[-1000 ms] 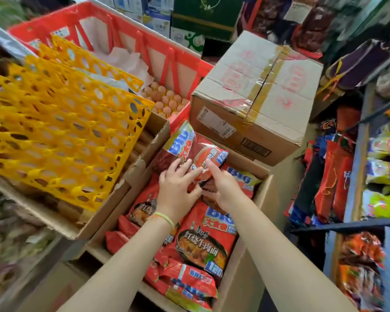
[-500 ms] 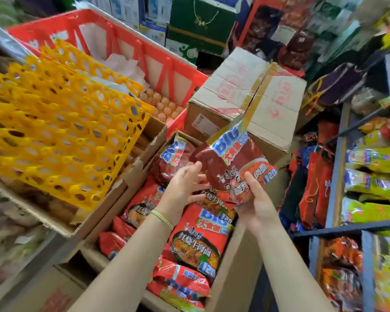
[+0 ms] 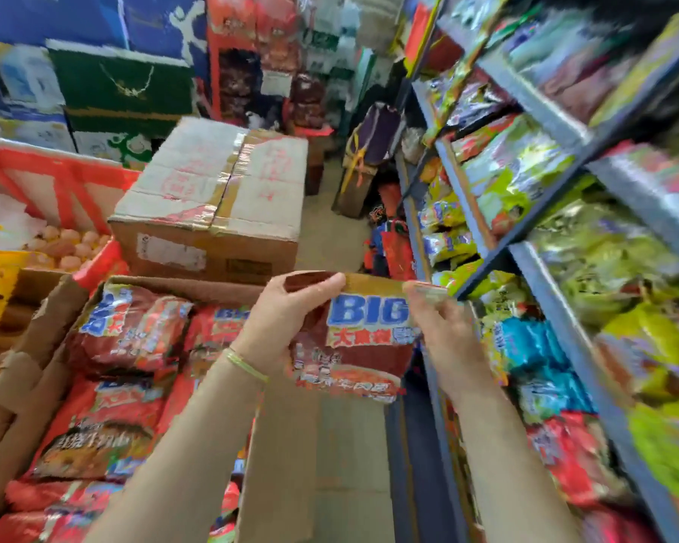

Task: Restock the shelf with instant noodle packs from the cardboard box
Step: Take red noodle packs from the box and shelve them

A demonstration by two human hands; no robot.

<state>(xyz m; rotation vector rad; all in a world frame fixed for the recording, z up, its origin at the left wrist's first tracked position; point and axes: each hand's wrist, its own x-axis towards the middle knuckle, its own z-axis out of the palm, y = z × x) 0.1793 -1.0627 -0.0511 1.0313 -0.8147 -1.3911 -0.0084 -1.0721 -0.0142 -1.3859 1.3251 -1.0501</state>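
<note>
A red instant noodle pack [image 3: 363, 339] is gripped by the left hand [image 3: 287, 319] and right hand [image 3: 443, 331], held between the open cardboard box [image 3: 291, 444] at left and the shelf [image 3: 557, 339] at right.

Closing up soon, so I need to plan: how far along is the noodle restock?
Done: cannot tell; the shelf already holds packs. In hand: one red noodle pack, gripped by the left hand and right hand, not yet shelved. Left: many red packs in the open cardboard box.
</note>
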